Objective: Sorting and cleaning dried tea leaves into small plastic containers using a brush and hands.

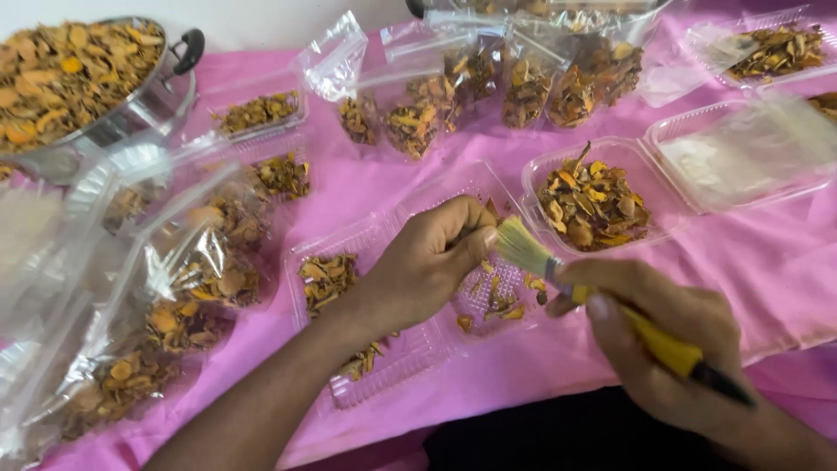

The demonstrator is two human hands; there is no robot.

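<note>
My right hand (667,344) grips a yellow-handled brush (610,305) with pale bristles. The bristles touch the fingertips of my left hand (432,262), which is closed around a small dried orange-brown piece, mostly hidden by the fingers. Both hands hover over an open clear plastic clamshell box (410,349) that holds dried orange-brown chips and crumbs on a pink cloth (366,187).
A second open clamshell (649,153) with dried chips lies to the right. Several filled clear bags (488,87) stand at the back and pile at the left (174,296). A metal pot (144,96) full of chips sits far left. More trays (767,48) are at far right.
</note>
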